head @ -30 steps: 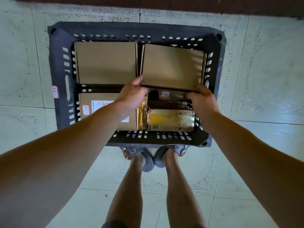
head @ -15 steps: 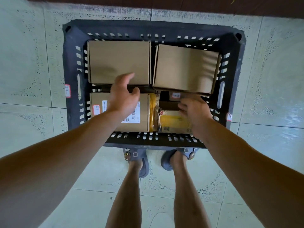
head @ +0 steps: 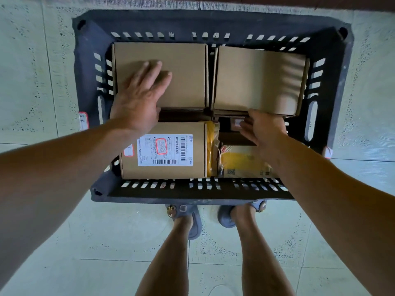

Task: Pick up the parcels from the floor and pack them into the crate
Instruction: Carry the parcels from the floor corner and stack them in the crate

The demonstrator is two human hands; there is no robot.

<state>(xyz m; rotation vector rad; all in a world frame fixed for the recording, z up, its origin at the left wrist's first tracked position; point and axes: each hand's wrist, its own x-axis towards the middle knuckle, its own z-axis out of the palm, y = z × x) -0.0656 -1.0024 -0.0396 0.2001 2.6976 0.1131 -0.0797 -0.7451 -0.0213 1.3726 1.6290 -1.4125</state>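
Note:
A dark slotted plastic crate (head: 89, 67) stands on the floor in front of my feet. Two plain brown parcels fill its far half: the far left parcel (head: 183, 71) and the far right parcel (head: 258, 80). A labelled brown parcel (head: 183, 129) sits near left, and a yellow taped parcel (head: 243, 161) lies near right. My left hand (head: 139, 97) lies flat with straight fingers on the far left parcel. My right hand (head: 263, 129) is at the near edge of the far right parcel, fingers loosely bent, holding nothing.
Pale green floor tiles (head: 363, 103) surround the crate. My two feet in grey sandals (head: 192, 218) stand right against the crate's near wall. A dark strip runs along the top edge of the view, beyond the crate.
Both hands let go of the far right parcel, which now sits in the crate. My left hand moved left and forward onto the far left parcel; my right hand stays near the right parcel's near edge.

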